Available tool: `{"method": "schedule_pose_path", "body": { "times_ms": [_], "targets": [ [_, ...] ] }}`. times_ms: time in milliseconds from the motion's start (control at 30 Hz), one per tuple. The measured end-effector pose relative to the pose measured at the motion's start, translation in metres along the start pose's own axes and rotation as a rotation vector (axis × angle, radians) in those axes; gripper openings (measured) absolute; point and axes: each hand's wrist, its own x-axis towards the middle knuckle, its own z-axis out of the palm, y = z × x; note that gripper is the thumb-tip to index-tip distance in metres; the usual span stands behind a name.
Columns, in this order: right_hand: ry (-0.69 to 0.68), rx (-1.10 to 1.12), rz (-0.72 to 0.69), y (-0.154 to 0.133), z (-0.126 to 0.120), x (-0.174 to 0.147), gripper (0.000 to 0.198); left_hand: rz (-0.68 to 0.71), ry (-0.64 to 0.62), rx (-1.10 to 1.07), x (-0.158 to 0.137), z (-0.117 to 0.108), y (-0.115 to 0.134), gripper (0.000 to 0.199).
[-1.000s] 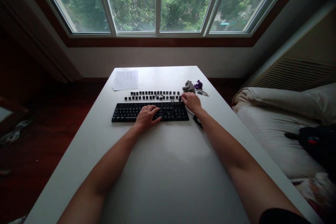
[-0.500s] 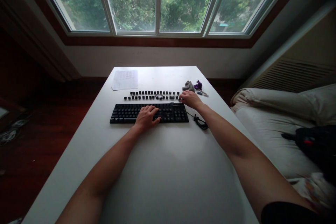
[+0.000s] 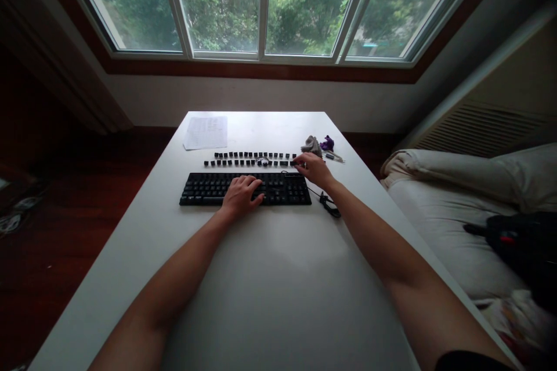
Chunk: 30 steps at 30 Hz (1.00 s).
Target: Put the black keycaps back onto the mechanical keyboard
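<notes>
A black keyboard [image 3: 202, 188] lies on the white table. My left hand [image 3: 241, 192] rests on the middle of it, fingers spread over the keys and holding nothing. Behind the keyboard stand two rows of loose black keycaps [image 3: 235, 163]. My right hand [image 3: 315, 168] is at the right end of the nearer row, thumb and fingertips pinched on a keycap [image 3: 293, 163] there. A small light-coloured ring-like item [image 3: 263, 160] lies among the keycaps, too small to name.
On the table [image 3: 243, 278] a printed paper sheet [image 3: 206, 132] lies at the back left. Grey cloth [image 3: 311, 145], a purple cloth-like bundle [image 3: 327, 143] and slim tools [image 3: 334, 157] lie back right. A coiled black cable [image 3: 329, 206] lies beside the keyboard. A couch [image 3: 435, 226] stands at the right.
My right hand has shifted slightly left and down at the end of the nearer keycap row. The left hand stays on the keyboard. The view has tilted slightly.
</notes>
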Motion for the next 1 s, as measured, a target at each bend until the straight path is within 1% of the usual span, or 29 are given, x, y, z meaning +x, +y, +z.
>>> {"method": "schedule_pose_path", "body": {
  "times_ms": [67, 133, 267, 367, 433, 633, 833, 1000],
  "targets": [
    [-0.104, 0.135, -0.022, -0.013, 0.000, -0.003, 0.020, -0.008, -0.003, 0.004, 0.000, 0.001, 0.001, 0.038],
    [-0.207, 0.170, -0.040, -0.023, -0.003, -0.004, 0.019, -0.014, -0.004, 0.005, 0.001, 0.002, 0.001, 0.038],
    [-0.360, 0.077, -0.043, -0.030, -0.010, -0.004, 0.016, -0.010, -0.003, 0.010, 0.000, 0.003, 0.001, 0.038],
    [-0.446, -0.009, -0.080, -0.031, -0.014, -0.006, 0.016, -0.002, -0.001, 0.014, -0.001, 0.003, 0.001, 0.038],
    [-0.470, -0.054, -0.084, -0.032, -0.014, -0.007, 0.017, -0.002, 0.002, 0.012, -0.001, 0.003, 0.001, 0.038],
    [-0.524, -0.203, -0.032, -0.043, -0.012, -0.004, 0.019, 0.010, 0.003, 0.010, -0.002, 0.003, 0.000, 0.037],
    [-0.559, -0.378, -0.063, -0.064, -0.012, -0.002, 0.016, 0.008, -0.003, 0.020, -0.001, 0.001, 0.002, 0.035],
    [-0.544, -0.390, -0.050, -0.070, -0.012, -0.006, 0.017, 0.004, -0.008, 0.028, -0.001, 0.000, 0.003, 0.032]
  ]
}}
